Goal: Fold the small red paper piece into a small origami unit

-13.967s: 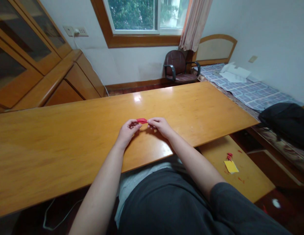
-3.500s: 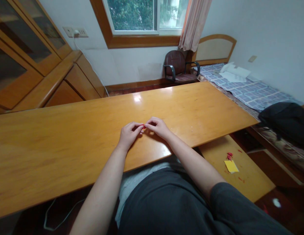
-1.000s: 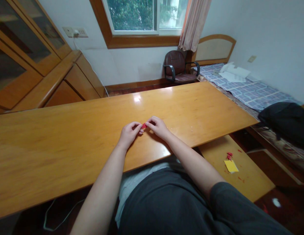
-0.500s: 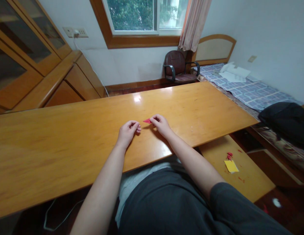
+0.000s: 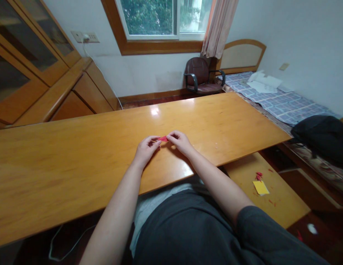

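A small piece of folded red paper (image 5: 163, 138) is held between my two hands, just above the wooden table (image 5: 77, 154). My right hand (image 5: 180, 141) pinches its right end between thumb and fingers. At the pointed left end, the thumb and fingertips of my left hand (image 5: 147, 148) close on the paper. Its finer folds are too small to make out, and the fingers hide both ends.
Lower right, a board (image 5: 284, 198) bears a stack of yellow paper squares (image 5: 261, 187) and small red folded pieces (image 5: 259, 176). A black bag (image 5: 323, 138) lies on the bed (image 5: 287, 106). An armchair (image 5: 200, 75) stands beyond the table.
The folded paper has moved slightly left and down with my right hand. My left fingers, apart from it before, have opened from a curl and now grip its left tip.
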